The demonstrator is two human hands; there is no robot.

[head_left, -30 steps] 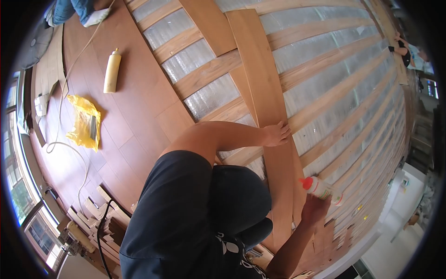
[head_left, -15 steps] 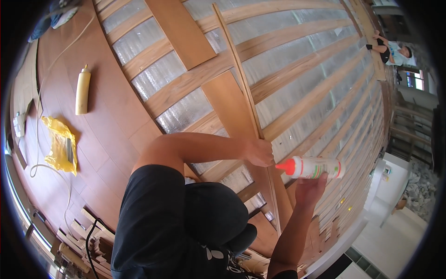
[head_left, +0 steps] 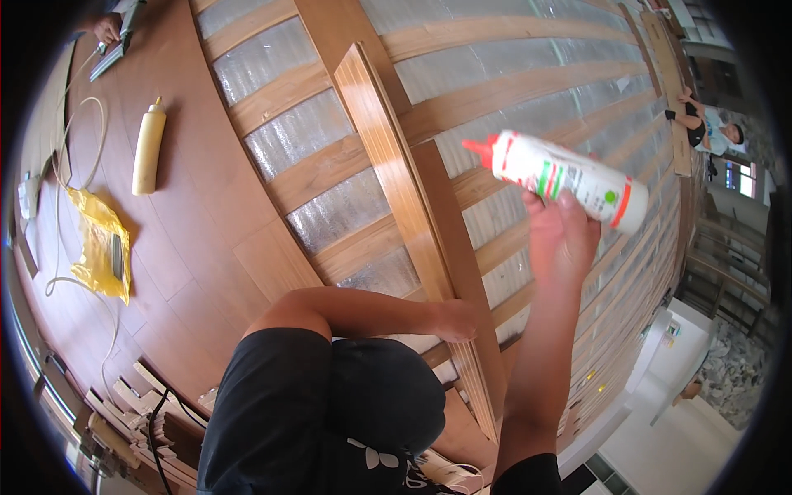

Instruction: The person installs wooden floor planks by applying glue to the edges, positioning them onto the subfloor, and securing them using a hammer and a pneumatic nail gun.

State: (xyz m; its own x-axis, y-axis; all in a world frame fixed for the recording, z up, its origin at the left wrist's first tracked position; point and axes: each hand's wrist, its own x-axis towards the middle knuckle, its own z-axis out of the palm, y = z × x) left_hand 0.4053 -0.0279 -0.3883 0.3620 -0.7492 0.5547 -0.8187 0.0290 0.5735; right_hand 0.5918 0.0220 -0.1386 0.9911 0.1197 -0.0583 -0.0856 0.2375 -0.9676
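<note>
My left hand [head_left: 456, 320] grips the near edge of a long wooden floor plank [head_left: 388, 157] that is tipped up on its edge over the floor battens. My right hand [head_left: 561, 235] is raised and holds a white glue bottle [head_left: 569, 177] with a red nozzle, lying sideways with the nozzle pointing left, above the plank. My knees in black shorts fill the lower middle of the view.
Wooden battens [head_left: 462, 91] run over silver foil underlay [head_left: 280, 136]. Laid brown floorboards [head_left: 190, 239] lie to the left with a cream glue bottle [head_left: 149, 148], a yellow bag [head_left: 101, 243], and a cable [head_left: 62, 173]. Another person [head_left: 705, 124] crouches far right; someone's hand [head_left: 107, 29] is at top left.
My right hand has lifted the glue bottle up and away from the plank. The plank is tipped further onto its edge, still held by my left hand.
</note>
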